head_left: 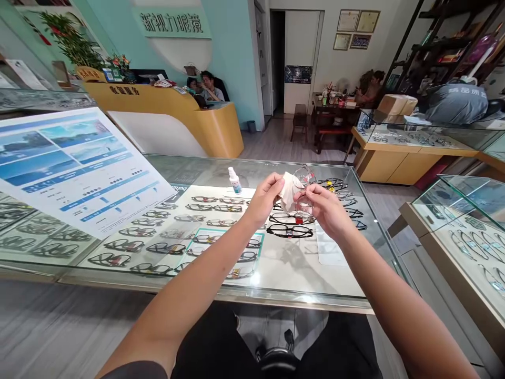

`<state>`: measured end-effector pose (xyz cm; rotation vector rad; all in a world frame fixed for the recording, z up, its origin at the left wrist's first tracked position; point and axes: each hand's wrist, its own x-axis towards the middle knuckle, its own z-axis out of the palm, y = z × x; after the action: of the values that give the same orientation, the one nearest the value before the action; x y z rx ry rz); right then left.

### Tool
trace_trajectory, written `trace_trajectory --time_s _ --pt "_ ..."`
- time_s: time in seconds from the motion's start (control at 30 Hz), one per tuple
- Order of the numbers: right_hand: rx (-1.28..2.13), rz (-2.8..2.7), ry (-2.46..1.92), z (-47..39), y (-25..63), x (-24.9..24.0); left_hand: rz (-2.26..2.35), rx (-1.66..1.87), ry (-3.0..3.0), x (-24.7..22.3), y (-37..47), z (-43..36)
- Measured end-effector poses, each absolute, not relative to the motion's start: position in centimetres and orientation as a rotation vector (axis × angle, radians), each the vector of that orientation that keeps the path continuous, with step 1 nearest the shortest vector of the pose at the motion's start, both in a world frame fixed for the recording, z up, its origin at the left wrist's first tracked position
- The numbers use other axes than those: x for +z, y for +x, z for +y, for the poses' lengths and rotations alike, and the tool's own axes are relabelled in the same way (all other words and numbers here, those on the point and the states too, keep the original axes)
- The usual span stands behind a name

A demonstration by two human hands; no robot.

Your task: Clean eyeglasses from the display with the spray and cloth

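Observation:
My left hand [267,196] is closed on a white cloth [289,190], which hangs from its fingertips and lies against the glasses. A pair of thin-rimmed round eyeglasses [303,177] is pinched by my right hand [328,206], held turned on end above the glass display case [290,268]. One lens is up by the cloth, the other just below my right fingers. Whether the cloth is wrapped around a lens, I cannot tell. Under my hands, black-framed glasses [290,231] lie in rows inside the case. A small white spray bottle [234,181] stands upright on the glass, left of my hands.
A large printed sheet [79,171] rises over the case's left part. A second display case [465,237] stands to the right. Beyond are a wooden counter [221,131] with two people behind it, and another person at a cluttered table [335,108]. A stool [300,120] stands nearby.

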<state>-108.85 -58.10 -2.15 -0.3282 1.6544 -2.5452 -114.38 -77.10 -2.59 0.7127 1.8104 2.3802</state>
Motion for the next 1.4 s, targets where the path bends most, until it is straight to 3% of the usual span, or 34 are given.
trace_trajectory --time_s 0.57,0.77,1.4 --pt "-2.443 1.633 -0.374 -59.3 -108.0 -2.2 2.029 2.39 0.91 -2.5 -113.7 -77.1" --pt "-2.399 1.662 -0.376 -59.3 -108.0 -2.4 1.837 2.454 0.793 -2.8 -113.4 -76.5" --pt "-2.361 1.561 -0.474 -58.9 -108.1 -2.3 1.589 2.209 0.679 -2.6 -113.4 -77.1"
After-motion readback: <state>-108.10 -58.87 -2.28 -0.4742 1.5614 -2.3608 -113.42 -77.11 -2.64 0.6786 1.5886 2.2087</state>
